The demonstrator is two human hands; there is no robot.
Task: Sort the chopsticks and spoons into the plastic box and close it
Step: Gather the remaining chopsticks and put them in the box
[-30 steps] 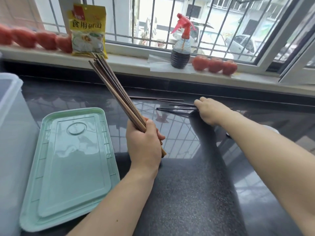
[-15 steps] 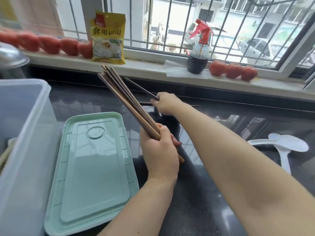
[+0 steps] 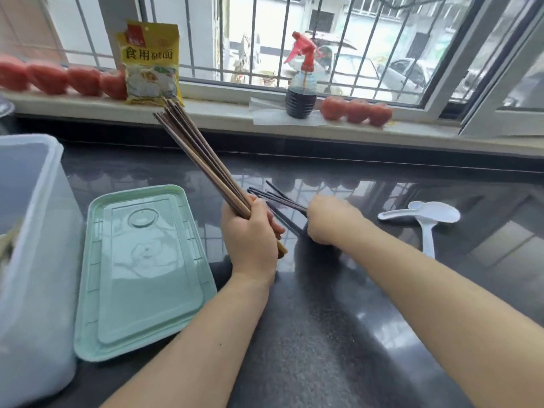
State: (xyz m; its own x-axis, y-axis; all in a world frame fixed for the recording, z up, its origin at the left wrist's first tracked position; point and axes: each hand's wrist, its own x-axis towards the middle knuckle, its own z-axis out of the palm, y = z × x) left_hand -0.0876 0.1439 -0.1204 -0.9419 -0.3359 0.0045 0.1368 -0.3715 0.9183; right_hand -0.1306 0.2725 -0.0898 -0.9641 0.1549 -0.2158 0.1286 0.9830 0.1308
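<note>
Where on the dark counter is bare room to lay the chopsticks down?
Bare counter lies near the front edge, between the mint-green plastic lid and the right forearm, and behind the lid toward the sill. It is crowded around the right hand with the dark chopsticks, and by the white plastic spoons.

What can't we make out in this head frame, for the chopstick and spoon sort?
- Plastic box: cut off by the left edge, frosted wall hides its contents.
- Dark chopsticks: near ends hidden by the right hand; count unclear.
- Brown chopsticks: overlapping in the left hand; count unclear.
- White spoons: overlapping, number uncertain.
</note>
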